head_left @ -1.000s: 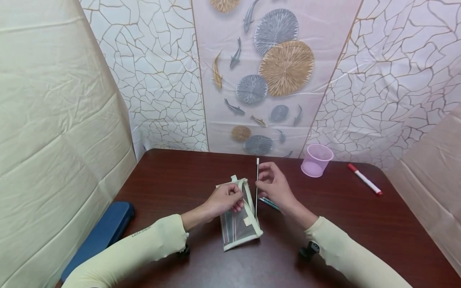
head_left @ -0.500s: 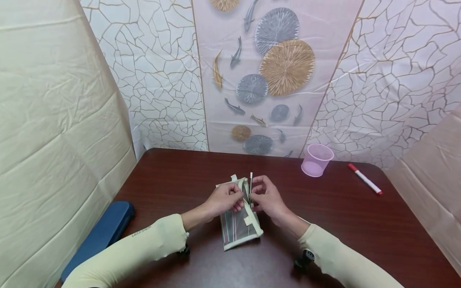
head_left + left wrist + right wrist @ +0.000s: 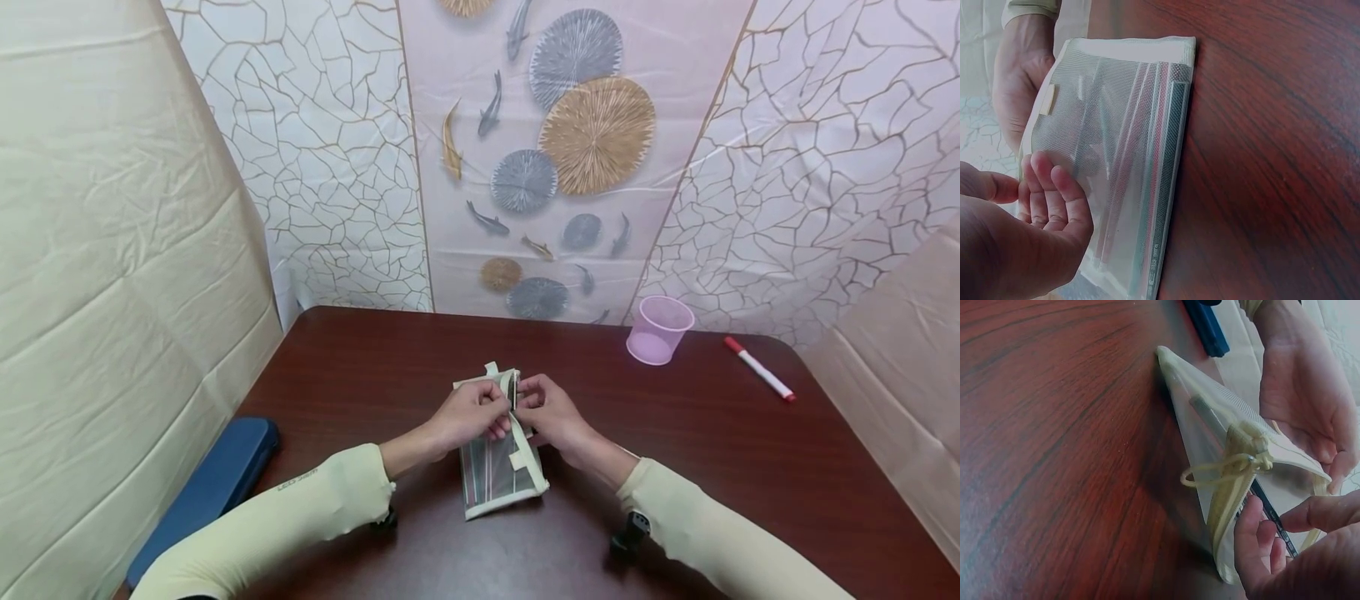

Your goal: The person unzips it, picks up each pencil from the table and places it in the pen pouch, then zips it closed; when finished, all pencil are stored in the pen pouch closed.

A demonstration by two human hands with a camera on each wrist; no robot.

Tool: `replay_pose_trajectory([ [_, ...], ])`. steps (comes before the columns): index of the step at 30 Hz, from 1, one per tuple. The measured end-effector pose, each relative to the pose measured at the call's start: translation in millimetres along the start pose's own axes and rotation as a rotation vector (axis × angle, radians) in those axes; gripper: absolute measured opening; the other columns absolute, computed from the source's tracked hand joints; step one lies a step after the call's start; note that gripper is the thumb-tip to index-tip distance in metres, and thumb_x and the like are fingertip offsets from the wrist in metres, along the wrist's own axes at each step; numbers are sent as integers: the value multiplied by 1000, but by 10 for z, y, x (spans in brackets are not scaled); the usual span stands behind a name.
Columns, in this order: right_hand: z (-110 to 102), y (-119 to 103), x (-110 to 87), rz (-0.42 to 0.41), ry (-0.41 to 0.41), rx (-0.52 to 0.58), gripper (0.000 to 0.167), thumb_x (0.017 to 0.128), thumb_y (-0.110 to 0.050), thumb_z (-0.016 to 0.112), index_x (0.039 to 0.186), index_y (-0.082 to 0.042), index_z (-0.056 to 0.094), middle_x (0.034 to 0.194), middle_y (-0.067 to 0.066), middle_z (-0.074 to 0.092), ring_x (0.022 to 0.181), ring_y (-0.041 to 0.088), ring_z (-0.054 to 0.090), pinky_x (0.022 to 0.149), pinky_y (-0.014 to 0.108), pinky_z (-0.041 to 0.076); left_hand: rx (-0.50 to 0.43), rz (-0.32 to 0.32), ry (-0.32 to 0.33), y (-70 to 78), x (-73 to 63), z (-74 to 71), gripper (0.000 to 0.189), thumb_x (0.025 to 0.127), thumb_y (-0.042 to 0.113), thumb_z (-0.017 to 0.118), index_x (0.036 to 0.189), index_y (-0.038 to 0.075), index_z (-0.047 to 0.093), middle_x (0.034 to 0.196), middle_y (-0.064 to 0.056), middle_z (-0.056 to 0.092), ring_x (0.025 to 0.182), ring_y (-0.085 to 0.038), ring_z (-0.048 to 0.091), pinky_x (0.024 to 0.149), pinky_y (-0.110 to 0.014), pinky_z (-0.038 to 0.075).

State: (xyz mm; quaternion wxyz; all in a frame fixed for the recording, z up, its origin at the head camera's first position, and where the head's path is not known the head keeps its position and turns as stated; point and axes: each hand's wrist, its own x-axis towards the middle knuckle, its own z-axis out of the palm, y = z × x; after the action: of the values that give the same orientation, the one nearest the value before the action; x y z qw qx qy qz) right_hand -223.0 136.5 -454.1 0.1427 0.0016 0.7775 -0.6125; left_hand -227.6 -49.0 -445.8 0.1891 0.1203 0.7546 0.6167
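A pale mesh pencil case (image 3: 491, 475) lies on the table with its zip side gaping. Through its mesh, several slim pencils (image 3: 1163, 137) in pink, teal and dark tones are visible. My left hand (image 3: 468, 412) pinches the edge of the case's opening between thumb and finger. At the other side of the opening, my right hand (image 3: 555, 417) pinches a dark pencil (image 3: 1269, 509) between thumb and fingers. Most of that pencil's length is inside the case, slanting down behind the zip edge. A loop of cream cord (image 3: 1200, 478) hangs at the case's corner.
A pink mesh cup (image 3: 660, 331) stands at the back right of the table. Beside it lies a red and white marker (image 3: 759, 369). A long dark blue case (image 3: 210, 483) sits at the left edge. Fabric walls enclose the table (image 3: 720, 450).
My right hand has moved left and lowered the pencil into the case. The teal pencils seen beside that hand a second ago are out of sight. My left hand has hardly moved.
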Motion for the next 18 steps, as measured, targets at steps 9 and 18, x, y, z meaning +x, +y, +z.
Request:
replay_pose_trajectory([
  [9, 30, 4, 16, 2, -23, -20, 40, 99, -4, 62, 137, 1, 50, 106, 13, 63, 75, 16, 65, 61, 31, 58, 3, 1, 1, 2, 1, -4, 11, 101, 10, 56, 95, 3, 61, 79, -5, 73, 67, -10, 67, 66, -25, 61],
  [18, -245, -23, 8, -43, 28, 60, 43, 98, -5, 64, 135, 6, 46, 109, 17, 64, 84, 24, 68, 67, 43, 67, -1, 1, 5, 23, -12, 4, 11, 100, 9, 57, 96, 1, 62, 78, -7, 72, 66, -10, 67, 66, -25, 61],
])
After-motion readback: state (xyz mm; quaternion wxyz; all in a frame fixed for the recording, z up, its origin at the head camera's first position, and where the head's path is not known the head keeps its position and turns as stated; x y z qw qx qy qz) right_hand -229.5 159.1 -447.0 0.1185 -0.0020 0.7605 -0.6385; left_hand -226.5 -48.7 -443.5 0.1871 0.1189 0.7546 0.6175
